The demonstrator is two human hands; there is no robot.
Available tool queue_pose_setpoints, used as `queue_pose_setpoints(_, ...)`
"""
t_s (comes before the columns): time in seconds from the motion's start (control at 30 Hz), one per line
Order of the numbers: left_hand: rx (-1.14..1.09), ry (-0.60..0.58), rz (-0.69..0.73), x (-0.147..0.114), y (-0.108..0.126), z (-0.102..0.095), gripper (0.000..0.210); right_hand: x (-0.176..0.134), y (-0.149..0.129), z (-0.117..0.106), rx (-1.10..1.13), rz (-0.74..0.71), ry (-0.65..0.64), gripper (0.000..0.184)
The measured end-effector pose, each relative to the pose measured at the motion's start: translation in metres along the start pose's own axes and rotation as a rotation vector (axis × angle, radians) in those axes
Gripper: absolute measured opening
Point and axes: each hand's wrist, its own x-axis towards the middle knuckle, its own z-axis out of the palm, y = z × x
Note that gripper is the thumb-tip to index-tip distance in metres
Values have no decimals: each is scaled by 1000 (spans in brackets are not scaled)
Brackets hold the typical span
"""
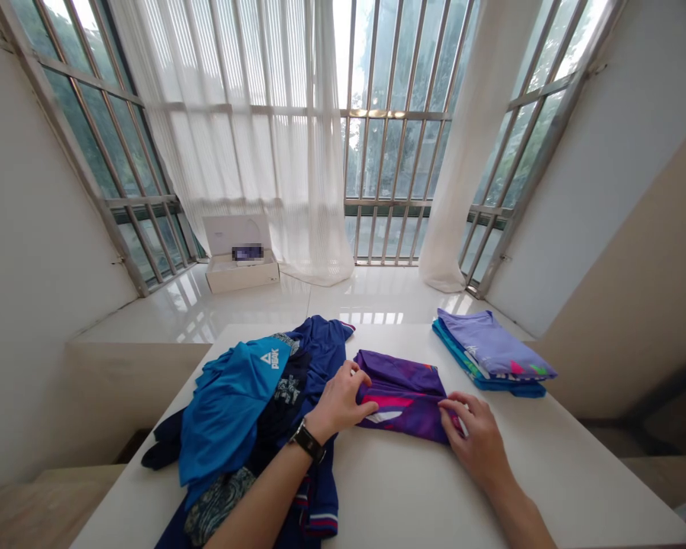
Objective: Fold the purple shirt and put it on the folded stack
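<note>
Both hands on a folded purple shirt (403, 395)
The left hand (343, 400) pinched its left edge while the right hand (476, 436) lay flat, ungripping, on the right corner, beside a heap of blue clothes (251, 412)

Both bare forearms reached up from the lower edge of the frame, converging toward the centre. The left hand (343, 404) lay palm down with its knuckles raised, fingers curled and thumb stretched out to the right, a dark watch (307, 441) strapped at the wrist. The right hand (476, 436) rested flatter, its fingers spread slightly and pointing left toward the other hand. The two hands sat near each other but apart, neither closed into a fist.
</note>
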Motion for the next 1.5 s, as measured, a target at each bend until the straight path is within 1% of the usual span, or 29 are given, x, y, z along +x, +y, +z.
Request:
queue_pose_setpoints(0.03,11,-6,44,-1,3,-1,29,-1,0,-1,-6,0,-27,24)
queue_pose_setpoints(0.07,20,-36,101,-1,6,-1,26,-1,1,-1,-8,5,-72,24)
queue_pose_setpoints(0.17,75,-196,279,-3,11,2,16,-2,-1,-3,-3,50,-204,26)
queue_pose_setpoints(0.23,149,-260,325,-3,11,5,23,-2,-5,-5,-5,86,-238,28)
queue_pose_setpoints(0.3,234,-259,313,-2,10,6,30,-4,-11,-7,-22,109,-237,30)
queue_pose_setpoints(0.4,366,-160,240,-1,7,5,34,-10,-27,-12,-28,123,-280,31)
queue_pose_setpoints(0.47,421,-68,184,0,8,3,37,-16,-47,-14,13,140,-344,33)
queue_pose_setpoints(0.53,407,-9,125,0,11,2,36,-21,-73,-16,90,166,-406,33)
queue_pose_setpoints(0.6,321,-43,83,-2,15,1,27,-21,-101,-18,206,147,-467,30)
queue_pose_setpoints(0.67,228,-134,83,-4,17,1,21,-14,-122,-20,357,76,-543,29)
queue_pose_setpoints(0.7,202,-182,99,-6,17,1,19,-7,-127,-21,414,55,-560,29)
queue_pose_setpoints(0.77,193,-246,133,-9,15,2,25,8,-125,-23,444,71,-520,28)
queue_pose_setpoints(0.87,202,-294,172,-11,9,2,52,29,-98,-22,300,120,-380,27)
queue_pose_setpoints(0.9,199,-304,187,-11,7,3,58,33,-88,-20,236,112,-379,26)
queue_pose_setpoints(0.93,198,-311,204,-11,5,3,61,34,-79,-18,180,98,-403,25)
queue_pose_setpoints(1.0,213,-296,224,-9,3,4,55,31,-69,-12,116,65,-490,26)
queue_pose_setpoints(1.07,249,-239,214,-5,2,3,40,23,-73,-6,109,55,-545,27)
queue_pose_setpoints(1.13,309,-170,166,-2,1,0,30,16,-89,-1,119,55,-560,27)
queue_pose_setpoints(1.2,364,-144,102,1,-3,-3,34,14,-110,1,149,45,-579,26)
queue_pose_setpoints(1.27,367,-170,63,1,-9,-6,41,18,-129,-1,236,12,-623,22)
queue_pose_setpoints(1.33,318,-202,53,1,-16,-10,46,25,-139,-5,347,-48,-694,19)
queue_pose_setpoints(1.4,262,-217,61,0,-20,-13,47,36,-138,-8,401,-105,-733,18)
queue_pose_setpoints(1.5,219,-201,71,0,-19,-19,39,51,-122,-10,357,-143,-707,24)
